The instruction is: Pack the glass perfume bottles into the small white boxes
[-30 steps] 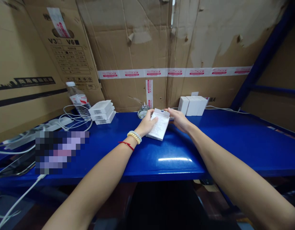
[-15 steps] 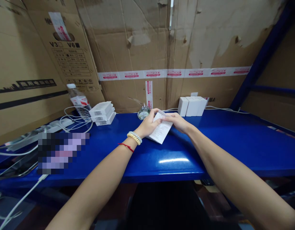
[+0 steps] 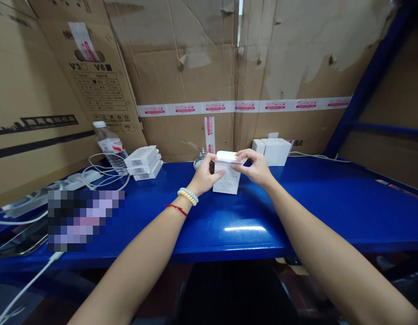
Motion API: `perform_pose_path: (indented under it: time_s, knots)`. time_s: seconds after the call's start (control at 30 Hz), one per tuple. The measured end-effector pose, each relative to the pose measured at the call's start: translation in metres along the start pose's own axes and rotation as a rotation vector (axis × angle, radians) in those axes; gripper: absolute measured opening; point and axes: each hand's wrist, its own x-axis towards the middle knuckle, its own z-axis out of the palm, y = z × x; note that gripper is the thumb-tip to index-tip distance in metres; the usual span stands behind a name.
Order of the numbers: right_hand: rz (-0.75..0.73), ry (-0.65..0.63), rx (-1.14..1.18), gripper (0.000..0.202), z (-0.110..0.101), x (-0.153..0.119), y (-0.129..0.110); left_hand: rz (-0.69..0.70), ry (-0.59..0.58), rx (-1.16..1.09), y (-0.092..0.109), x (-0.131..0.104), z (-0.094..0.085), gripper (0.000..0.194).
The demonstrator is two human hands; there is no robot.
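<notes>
Small white paperboard carton [image 3: 226,183], fine print illegible, held over glossy blue tabletop [image 3: 303,203]. Left hand [image 3: 204,176] clasps its side; right hand [image 3: 255,168] pinches the top flap [image 3: 226,155]. Corrugated cardboard panel [image 3: 100,92] at left marked "V3" and "V6", latter's square black. Barcodes on stacked white boxes [image 3: 146,158].

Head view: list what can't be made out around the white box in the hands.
In the head view:
Inside of the white box: hidden by its walls and flap.
Its print: too small and blurred.
Glass object, right part: behind the left hand.
Leftmost standing box, lower part: behind the right hand.
</notes>
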Motion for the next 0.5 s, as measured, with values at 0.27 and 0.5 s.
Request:
perform_pose_path:
  time_s: [0.27,0.5]
  knots:
    - [0.054,-0.176,0.220,0.030,-0.003,0.000,0.003,0.121,-0.039,0.214,0.012,-0.002,-0.020,0.028]
    - [0.158,-0.172,0.275,0.046,0.002,0.002,-0.006,0.262,-0.073,0.358,0.025,0.000,-0.030,0.018]
